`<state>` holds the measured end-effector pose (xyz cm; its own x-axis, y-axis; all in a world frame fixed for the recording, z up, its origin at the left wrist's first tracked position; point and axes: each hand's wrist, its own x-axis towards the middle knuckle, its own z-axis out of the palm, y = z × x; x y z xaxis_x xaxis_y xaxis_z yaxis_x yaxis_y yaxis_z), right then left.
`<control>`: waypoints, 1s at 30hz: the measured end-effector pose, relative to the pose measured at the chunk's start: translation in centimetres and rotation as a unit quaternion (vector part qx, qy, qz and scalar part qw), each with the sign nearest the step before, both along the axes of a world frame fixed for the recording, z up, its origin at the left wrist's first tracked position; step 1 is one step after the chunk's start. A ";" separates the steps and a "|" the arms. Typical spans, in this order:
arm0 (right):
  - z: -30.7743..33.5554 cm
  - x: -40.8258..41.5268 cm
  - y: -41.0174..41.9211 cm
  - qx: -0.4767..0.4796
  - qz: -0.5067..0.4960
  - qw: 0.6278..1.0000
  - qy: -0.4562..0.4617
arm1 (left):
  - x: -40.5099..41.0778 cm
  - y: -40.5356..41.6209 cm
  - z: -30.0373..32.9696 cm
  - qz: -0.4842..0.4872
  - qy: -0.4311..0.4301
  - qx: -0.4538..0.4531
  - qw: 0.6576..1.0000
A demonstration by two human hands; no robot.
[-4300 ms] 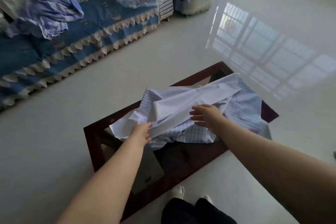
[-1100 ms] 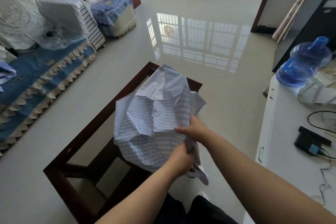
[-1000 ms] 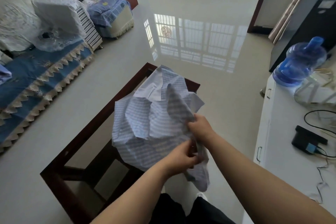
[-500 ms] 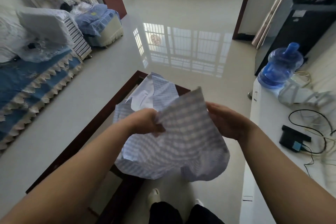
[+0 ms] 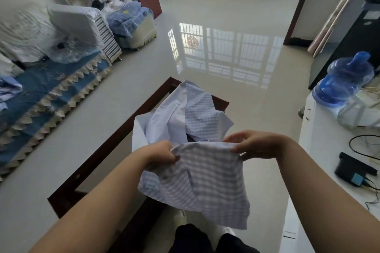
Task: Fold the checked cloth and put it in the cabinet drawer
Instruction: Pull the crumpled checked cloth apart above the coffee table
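Observation:
A blue-and-white checked cloth (image 5: 207, 178) hangs in front of me, held by its top edge. My left hand (image 5: 162, 153) pinches the left corner and my right hand (image 5: 255, 145) pinches the right corner, about a hand's width apart. The cloth droops loosely below my hands, creased and partly doubled over. Behind it more checked and white cloth (image 5: 191, 117) lies heaped on a dark wooden glass-topped table (image 5: 115, 137). A white cabinet (image 5: 329, 162) stands at the right; its drawer front (image 5: 307, 112) with a small handle faces the floor.
On the cabinet top sit a blue water jug (image 5: 343, 80), a black device with cables (image 5: 353, 168) and a clear stand. A sofa with a blue cover (image 5: 51, 90) runs along the left. Glossy tiled floor (image 5: 222, 51) stretches ahead. My feet show below.
The cloth was lifted off the table and bunched in both hands; since half a second ago my hands have moved lower and spread its top edge flat between them.

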<state>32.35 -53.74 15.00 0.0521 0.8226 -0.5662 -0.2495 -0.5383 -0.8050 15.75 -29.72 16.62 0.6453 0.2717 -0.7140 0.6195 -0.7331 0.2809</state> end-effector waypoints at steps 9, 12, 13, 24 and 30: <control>-0.7 1.9 6.5 -0.079 -0.200 0.851 -0.479 | -0.5 7.3 -3.0 0.032 0.076 0.040 0.996; -0.4 2.9 8.8 0.017 -0.318 0.880 -0.352 | -1.4 11.8 -4.1 0.024 0.148 0.069 0.986; -0.5 3.4 9.8 0.030 -0.325 0.887 -0.327 | -1.5 13.5 -4.6 0.029 0.163 0.074 0.983; -6.7 8.9 29.1 -0.038 -0.332 0.854 -0.398 | 6.8 31.8 -11.5 0.132 0.183 0.164 0.960; -12.1 11.7 39.4 -0.087 -0.316 0.867 -0.375 | 15.1 39.4 -18.9 0.149 0.017 0.179 0.972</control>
